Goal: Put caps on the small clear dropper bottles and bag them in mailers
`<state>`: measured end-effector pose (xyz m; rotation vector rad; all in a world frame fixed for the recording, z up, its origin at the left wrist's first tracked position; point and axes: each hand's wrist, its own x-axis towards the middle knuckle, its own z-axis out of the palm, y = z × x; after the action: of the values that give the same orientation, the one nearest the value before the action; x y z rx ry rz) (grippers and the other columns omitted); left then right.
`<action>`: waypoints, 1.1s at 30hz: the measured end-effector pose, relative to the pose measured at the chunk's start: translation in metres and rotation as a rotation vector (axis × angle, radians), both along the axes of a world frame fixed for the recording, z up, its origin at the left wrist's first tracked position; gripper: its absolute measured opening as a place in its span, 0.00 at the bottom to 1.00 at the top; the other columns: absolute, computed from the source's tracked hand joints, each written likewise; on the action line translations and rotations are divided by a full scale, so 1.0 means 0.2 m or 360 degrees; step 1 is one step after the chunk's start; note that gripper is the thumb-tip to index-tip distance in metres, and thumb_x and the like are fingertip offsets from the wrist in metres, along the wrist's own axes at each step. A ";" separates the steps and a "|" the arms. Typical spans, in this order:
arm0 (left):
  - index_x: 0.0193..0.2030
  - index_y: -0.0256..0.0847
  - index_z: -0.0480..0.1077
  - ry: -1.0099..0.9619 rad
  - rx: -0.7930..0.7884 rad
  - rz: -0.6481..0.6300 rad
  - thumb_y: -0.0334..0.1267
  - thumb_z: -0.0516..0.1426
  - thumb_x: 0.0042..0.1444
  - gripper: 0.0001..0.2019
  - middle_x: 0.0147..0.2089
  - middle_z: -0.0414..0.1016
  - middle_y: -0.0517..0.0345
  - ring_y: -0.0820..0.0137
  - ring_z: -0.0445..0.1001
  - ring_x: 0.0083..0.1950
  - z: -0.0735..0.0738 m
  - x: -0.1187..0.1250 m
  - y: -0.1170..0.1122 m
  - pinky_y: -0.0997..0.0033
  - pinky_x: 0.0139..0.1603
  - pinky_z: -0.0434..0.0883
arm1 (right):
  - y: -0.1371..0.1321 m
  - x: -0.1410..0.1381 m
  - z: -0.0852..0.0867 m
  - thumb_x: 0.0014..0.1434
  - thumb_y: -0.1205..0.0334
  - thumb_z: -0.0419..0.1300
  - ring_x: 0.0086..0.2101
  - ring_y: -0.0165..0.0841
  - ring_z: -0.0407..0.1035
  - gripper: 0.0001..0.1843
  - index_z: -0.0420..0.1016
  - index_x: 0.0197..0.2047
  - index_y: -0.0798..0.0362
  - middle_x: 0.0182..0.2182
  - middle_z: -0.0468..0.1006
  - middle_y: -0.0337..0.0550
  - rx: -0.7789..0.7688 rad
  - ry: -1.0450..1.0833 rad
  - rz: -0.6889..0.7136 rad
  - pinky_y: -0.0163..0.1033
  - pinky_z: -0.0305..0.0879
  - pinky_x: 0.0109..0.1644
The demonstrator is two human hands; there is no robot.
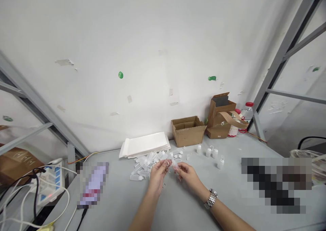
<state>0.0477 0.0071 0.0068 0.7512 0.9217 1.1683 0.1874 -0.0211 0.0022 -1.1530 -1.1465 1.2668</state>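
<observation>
Over the grey table, my right hand is closed around a small translucent plastic bottle, held tilted. My left hand pinches a small white plastic loop beside the bottle's upper end; whether the two are joined cannot be made out. Just behind my left hand lies a loose pile of small translucent bottles. To the right, several similar small bottles stand upright with thin loops at their tops, the nearest being a capped bottle.
White padded envelopes lie behind the pile. An open cardboard box, a brown paper bag and red-capped bottles stand along the wall. A power strip with cables is at left. Blurred-out items lie on both sides.
</observation>
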 end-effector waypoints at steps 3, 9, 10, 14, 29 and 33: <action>0.32 0.37 0.76 0.0260 0.0083 0.0128 0.47 0.64 0.36 0.17 0.38 0.78 0.50 0.67 0.73 0.39 -0.01 0.00 0.00 0.73 0.36 0.65 | -0.02 0.00 0.02 0.46 0.42 0.61 0.20 0.26 0.58 0.22 0.72 0.29 0.55 0.21 0.69 0.36 0.0024 -0.0067 0.0013 0.32 0.56 0.23; 0.31 0.38 0.75 0.0611 0.0260 0.0253 0.48 0.61 0.40 0.16 0.33 0.78 0.53 0.70 0.70 0.31 -0.01 0.02 -0.02 0.75 0.28 0.63 | -0.07 -0.03 0.05 0.51 0.46 0.58 0.22 0.27 0.58 0.18 0.71 0.28 0.54 0.18 0.68 0.34 0.0104 -0.0280 0.0200 0.33 0.55 0.27; 0.32 0.37 0.75 0.0593 0.0250 0.0235 0.48 0.61 0.40 0.16 0.33 0.78 0.53 0.71 0.70 0.30 -0.01 0.02 -0.02 0.75 0.27 0.63 | -0.07 -0.03 0.05 0.51 0.46 0.58 0.21 0.27 0.58 0.18 0.71 0.29 0.54 0.18 0.68 0.34 0.0109 -0.0288 0.0200 0.33 0.55 0.27; 0.32 0.37 0.75 0.0417 0.0210 0.0193 0.49 0.62 0.39 0.17 0.37 0.78 0.50 0.68 0.72 0.35 -0.03 0.03 -0.02 0.73 0.32 0.67 | -0.06 -0.03 0.03 0.51 0.45 0.57 0.21 0.28 0.59 0.19 0.73 0.31 0.54 0.19 0.69 0.35 0.0088 -0.0311 0.0149 0.33 0.55 0.26; 0.31 0.38 0.69 0.0112 0.0119 0.0118 0.44 0.67 0.33 0.19 0.33 0.79 0.50 0.64 0.76 0.38 0.01 0.05 -0.02 0.67 0.42 0.69 | -0.03 -0.02 -0.03 0.50 0.48 0.59 0.25 0.30 0.63 0.17 0.74 0.34 0.53 0.23 0.69 0.37 0.0210 -0.0428 -0.0133 0.35 0.61 0.30; 0.37 0.37 0.72 0.0024 0.0092 0.0009 0.42 0.68 0.32 0.23 0.37 0.78 0.48 0.63 0.75 0.42 0.04 0.04 -0.03 0.65 0.46 0.68 | -0.04 -0.01 -0.02 0.55 0.51 0.56 0.30 0.33 0.64 0.14 0.74 0.32 0.52 0.27 0.70 0.40 0.0396 -0.0598 -0.0060 0.37 0.62 0.35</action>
<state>0.0561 0.0011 0.0155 0.8052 0.9064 1.1998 0.1857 -0.0289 -0.0013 -1.2464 -1.5038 0.8672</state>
